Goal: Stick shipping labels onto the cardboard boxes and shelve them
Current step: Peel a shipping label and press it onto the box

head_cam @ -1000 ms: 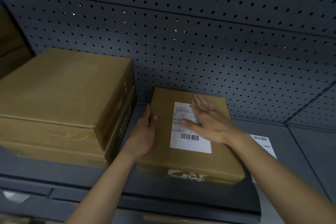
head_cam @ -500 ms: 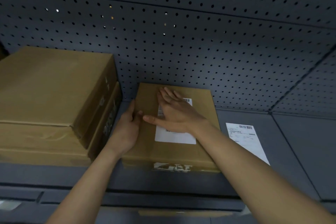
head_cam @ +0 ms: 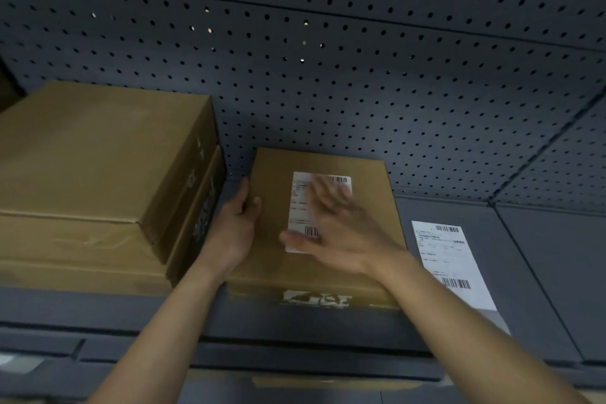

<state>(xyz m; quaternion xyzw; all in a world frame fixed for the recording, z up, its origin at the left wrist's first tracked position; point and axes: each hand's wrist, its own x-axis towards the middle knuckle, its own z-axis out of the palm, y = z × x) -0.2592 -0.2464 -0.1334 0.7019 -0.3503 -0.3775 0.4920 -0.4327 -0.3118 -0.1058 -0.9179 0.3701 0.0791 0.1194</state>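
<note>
A flat brown cardboard box [head_cam: 370, 203] lies on the grey shelf [head_cam: 541, 272], its far end against the pegboard. A white shipping label [head_cam: 300, 207] with barcodes is on its top. My right hand [head_cam: 334, 229] lies flat on that label with straight, spread fingers, blurred by motion. My left hand [head_cam: 237, 223] grips the box's left edge, thumb on top and fingers down the side. A second white label sheet [head_cam: 449, 259] lies loose on the shelf just right of the box.
Two larger brown boxes [head_cam: 98, 174] are stacked on the shelf to the left, close beside my left hand. A dark perforated back panel [head_cam: 328, 59] closes the rear. Bare shelf extends to the right. Another cardboard edge [head_cam: 295, 382] shows below the shelf front.
My right hand has slid across the label, from its upper left toward the lower right, uncovering the top barcode. My left hand keeps its hold on the box's left edge.
</note>
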